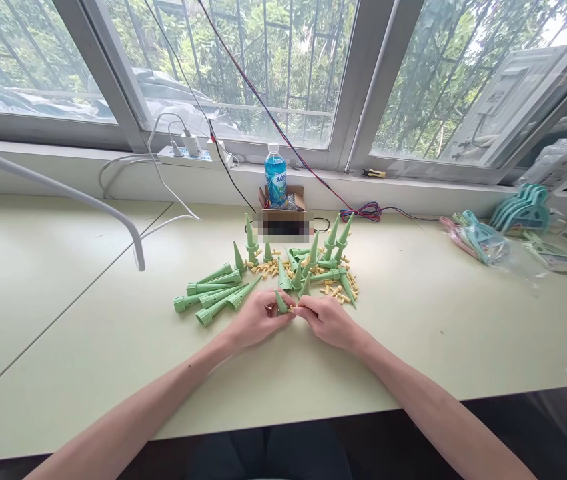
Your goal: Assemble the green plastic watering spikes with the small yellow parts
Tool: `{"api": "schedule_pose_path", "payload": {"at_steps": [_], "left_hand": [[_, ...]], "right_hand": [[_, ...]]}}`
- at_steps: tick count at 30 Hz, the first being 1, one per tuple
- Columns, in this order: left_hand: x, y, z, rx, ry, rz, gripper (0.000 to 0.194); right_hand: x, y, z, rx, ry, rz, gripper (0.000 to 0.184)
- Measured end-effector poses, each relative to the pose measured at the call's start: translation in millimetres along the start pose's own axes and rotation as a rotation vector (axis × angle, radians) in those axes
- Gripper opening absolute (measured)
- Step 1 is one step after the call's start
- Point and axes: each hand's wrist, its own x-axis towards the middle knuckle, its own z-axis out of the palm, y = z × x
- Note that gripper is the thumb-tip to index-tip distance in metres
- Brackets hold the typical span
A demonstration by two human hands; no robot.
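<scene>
My left hand (pixel 259 318) is closed around a green plastic plant watering spike (pixel 281 302), its pointed tip tilted up and left. Meeting it from the other side, my right hand (pixel 327 321) pinches a small yellow valve piece (pixel 292 309) against the spike. How far the piece sits in the spike is hidden by my fingers. Just beyond my hands, several green spikes stand upright or lie in a pile among loose yellow valve pieces (pixel 267 268). More green spikes (pixel 218 297) lie in a row to the left of my left hand.
Behind the pile stands a small cardboard box (pixel 297 199) with a blue liquid bottle (pixel 276 179). A power strip (pixel 183 156) lies on the sill. Coiled red-blue wire (pixel 367 212) and bagged plastic hangers (pixel 483 239) are at the right. A white curved arm (pixel 88 183) reaches in from the left.
</scene>
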Motion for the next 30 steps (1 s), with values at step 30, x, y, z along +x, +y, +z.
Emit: {"api": "schedule_pose_path", "payload": {"at_steps": [30], "left_hand": [[-1.6, -3.0, 0.7, 0.129, -0.029, 0.085, 0.016]], "right_hand": [[1.8, 0.3, -0.1, -0.03, -0.005, -0.039, 0.036]]}}
